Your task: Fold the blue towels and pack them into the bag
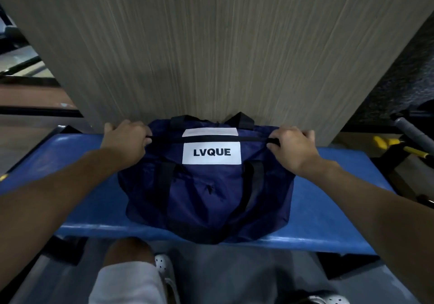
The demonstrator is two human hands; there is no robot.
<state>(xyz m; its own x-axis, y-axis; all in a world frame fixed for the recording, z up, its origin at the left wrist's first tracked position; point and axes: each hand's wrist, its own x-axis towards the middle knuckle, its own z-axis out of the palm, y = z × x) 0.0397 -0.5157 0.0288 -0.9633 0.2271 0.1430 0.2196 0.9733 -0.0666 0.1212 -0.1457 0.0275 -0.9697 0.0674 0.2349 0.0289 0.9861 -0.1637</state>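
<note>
A dark navy duffel bag [206,193] with black straps and a white "LVQUE" label lies on a blue padded bench [328,209]. Its top looks closed along a black line running left to right. My left hand [126,139] grips the left end of the bag's top edge. My right hand [293,148] grips the right end. Both hands pull the top taut between them. No blue towels are visible outside the bag.
A tall wood-grain panel [223,45] stands directly behind the bench, touching the bag's far side. Yellow-and-black equipment [399,146] sits at the right. My knee in light shorts [129,280] and white perforated shoes are below the bench's near edge.
</note>
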